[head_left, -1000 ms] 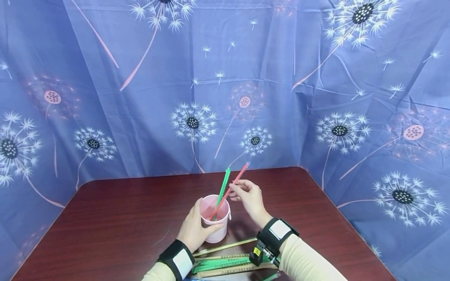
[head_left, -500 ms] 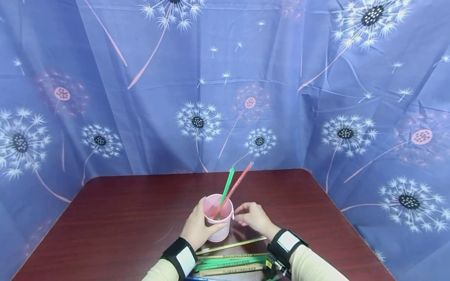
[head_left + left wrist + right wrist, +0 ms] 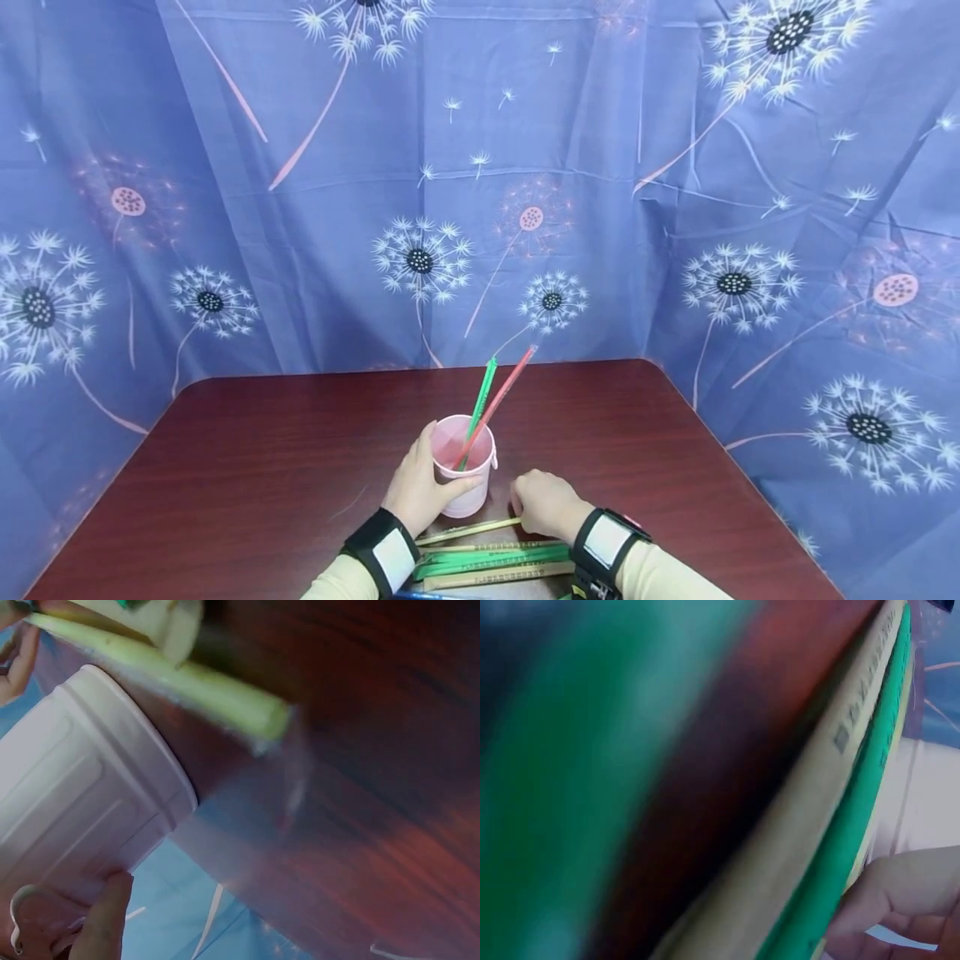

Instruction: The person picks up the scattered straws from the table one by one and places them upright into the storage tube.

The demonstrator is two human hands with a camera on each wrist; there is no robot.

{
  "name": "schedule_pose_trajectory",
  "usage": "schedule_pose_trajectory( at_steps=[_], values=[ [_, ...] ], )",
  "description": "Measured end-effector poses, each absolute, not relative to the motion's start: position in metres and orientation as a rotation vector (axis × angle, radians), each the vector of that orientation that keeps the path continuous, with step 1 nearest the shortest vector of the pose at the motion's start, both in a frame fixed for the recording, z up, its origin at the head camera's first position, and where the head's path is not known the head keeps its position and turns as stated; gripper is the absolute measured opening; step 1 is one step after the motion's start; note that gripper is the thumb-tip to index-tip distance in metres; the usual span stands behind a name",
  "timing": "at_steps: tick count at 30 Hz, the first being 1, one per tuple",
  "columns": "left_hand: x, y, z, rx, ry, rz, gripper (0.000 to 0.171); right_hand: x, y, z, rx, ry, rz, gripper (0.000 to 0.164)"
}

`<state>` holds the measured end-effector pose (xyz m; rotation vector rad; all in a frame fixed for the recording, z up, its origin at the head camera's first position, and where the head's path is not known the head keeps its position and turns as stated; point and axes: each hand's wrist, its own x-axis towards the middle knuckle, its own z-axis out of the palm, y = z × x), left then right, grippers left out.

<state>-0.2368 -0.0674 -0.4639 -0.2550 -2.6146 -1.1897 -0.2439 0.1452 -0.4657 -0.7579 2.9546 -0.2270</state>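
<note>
My left hand [image 3: 420,487] grips a small pink pail [image 3: 467,502] on the table, thumb across its near side. Inside the pail lean a red wrapped straw [image 3: 504,392] and green wrapped straw [image 3: 483,390], their upper ends well above the rim. Just right of the pail, my right hand [image 3: 549,502] pinches the far end of a yellow straw [image 3: 471,531] with curled fingers. In the left wrist view that yellow straw [image 3: 187,682] shows a clear wrapper. The right fingertips are hidden in the head view.
Nearer me lie green wrapped straws [image 3: 491,557] and a tan wrapped straw [image 3: 495,575] with printed lettering. A blue straw [image 3: 427,595] shows at the bottom edge. The dark red table [image 3: 285,467] ends at a blue dandelion-print curtain [image 3: 315,250].
My right hand has let go of the red straw, now leaning in the pail, and has come down toward me onto the yellow straw. The left hand has kept its grip on the pail.
</note>
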Motion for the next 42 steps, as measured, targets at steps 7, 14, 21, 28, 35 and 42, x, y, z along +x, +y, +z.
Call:
schedule_pose_trajectory(
  at_steps=[7,14,21,28,35,42],
  values=[
    [-0.232,-0.081,-0.456,-0.247,-2.643,-1.338,0.097,-0.243,0.159,-0.458,-0.718,2.891,-0.373,0.025],
    [-0.228,-0.103,-0.45,-0.5,-2.17,-1.525,0.058,-0.246,0.169,-0.431,-0.739,2.782,-0.665,0.021],
    [-0.225,-0.104,-0.427,-0.607,-1.617,-2.0,0.056,-0.25,0.163,-0.407,-0.748,2.724,-0.848,0.02],
    [-0.218,-0.092,-0.405,-0.528,-1.641,-2.223,0.046,-0.249,0.151,-0.396,-0.623,2.492,-1.273,0.015],
    [-0.216,-0.075,-0.398,-0.348,-1.811,-2.253,0.04,-0.244,0.139,-0.392,-0.556,2.244,-1.539,0.017],
    [-0.218,-0.072,-0.39,-0.337,-1.852,-2.196,0.03,-0.241,0.133,-0.392,-0.59,2.162,-1.6,0.021]
  ],
)
